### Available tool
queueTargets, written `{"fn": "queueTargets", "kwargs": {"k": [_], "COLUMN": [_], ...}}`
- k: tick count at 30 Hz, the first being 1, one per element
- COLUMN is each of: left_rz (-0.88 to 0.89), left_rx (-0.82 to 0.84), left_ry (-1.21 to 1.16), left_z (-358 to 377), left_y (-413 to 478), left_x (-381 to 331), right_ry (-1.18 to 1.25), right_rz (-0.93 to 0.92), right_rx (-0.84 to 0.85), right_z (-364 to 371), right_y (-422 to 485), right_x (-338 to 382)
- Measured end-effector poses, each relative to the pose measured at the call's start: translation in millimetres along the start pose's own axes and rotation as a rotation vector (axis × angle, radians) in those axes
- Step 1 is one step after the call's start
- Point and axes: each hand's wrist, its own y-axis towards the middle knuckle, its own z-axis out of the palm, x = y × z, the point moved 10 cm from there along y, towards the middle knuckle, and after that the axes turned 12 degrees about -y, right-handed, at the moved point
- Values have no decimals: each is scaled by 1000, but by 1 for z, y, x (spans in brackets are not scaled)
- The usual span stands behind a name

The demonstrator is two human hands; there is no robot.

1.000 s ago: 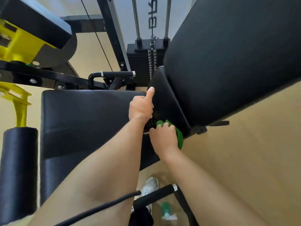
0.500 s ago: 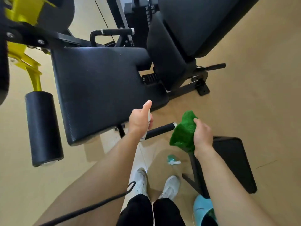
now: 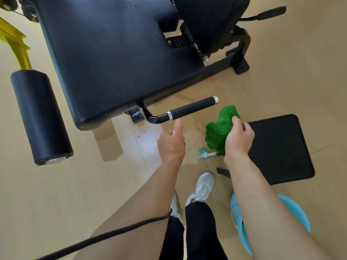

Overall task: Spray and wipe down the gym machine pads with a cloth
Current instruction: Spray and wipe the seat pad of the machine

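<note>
Green cloth (image 3: 217, 132) bunched in right hand (image 3: 239, 136), fingers and thumb clamped round it. Held in air over floor, just beside black handle (image 3: 191, 108), apart from seat pad (image 3: 112, 53). Seat pad speckled with droplets. Left hand (image 3: 171, 143) fisted, thumb up, white sliver at fist; cannot tell what it grips. Light blue basin (image 3: 293, 209) on floor behind right forearm, contents hidden. Small teal-white object (image 3: 203, 153) on floor below cloth.

Both bare arms reach forward and down. Left hand (image 3: 171, 145) is curled in a loose fist, thumb sticking up, with a sliver of some white thing (image 3: 173, 131) peeking out. Right hand (image 3: 239, 136) grips the cloth (image 3: 217, 132), thumb on top.
</note>
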Motion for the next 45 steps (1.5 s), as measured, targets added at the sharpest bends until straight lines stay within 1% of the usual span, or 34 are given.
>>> {"fn": "queueTargets", "kwargs": {"k": [4,6,10,13,16,19,22,25,30,33,35,37,38,40,41,42,44,45], "left_rz": [56,85,63,58,30,25,52,73,29,29,79,150,185,232,247,256,273,283], "left_rx": [4,-4,-27,23,128,188,162,91,-22,-42,-19,5,5,-11,-16,-15,-15,-19], "left_ry": [-72,-63,-13,37,63,50,-2,-36,-34,-57,-31,-14,-10,-16,-28,-43,-69,-78], "left_z": [8,13,12,17,35,51,53,37,-8,-22,-26,-32,-37,-49,-55,-59,-64,-65], "left_y": [0,5,14,12,10,9,11,15,25,29,29,28,29,32,34,37,43,45], "left_x": [1,3,19,25,27,21,12,12,23,22,14,2,-4,-16,-21,-26,-34,-38], "right_ry": [20,31,49,69,87,88,105,99,88,13,-64,-190,-326,-731,-871,-939,-930,-919], "right_rz": [-17,-26,-18,-30,-46,-69,-83,-114,-228,-406,-552,-729,-848,-1119,-1235,-1349,-1539,-1580], "right_rx": [-38,-63,-104,-111,-115,-125,-128,-109,-7,39,75,146,165,75,24,8,46,76], "right_z": [-2,-5,-9,-10,-14,-18,-17,-10,21,44,67,99,117,148,159,167,172,172], "right_y": [-1,0,1,2,7,15,23,26,13,-3,-17,-31,-40,-58,-67,-76,-85,-79], "right_x": [-21,-29,-39,-38,-34,-27,-21,-13,8,32,51,64,67,62,58,54,50,49]}}
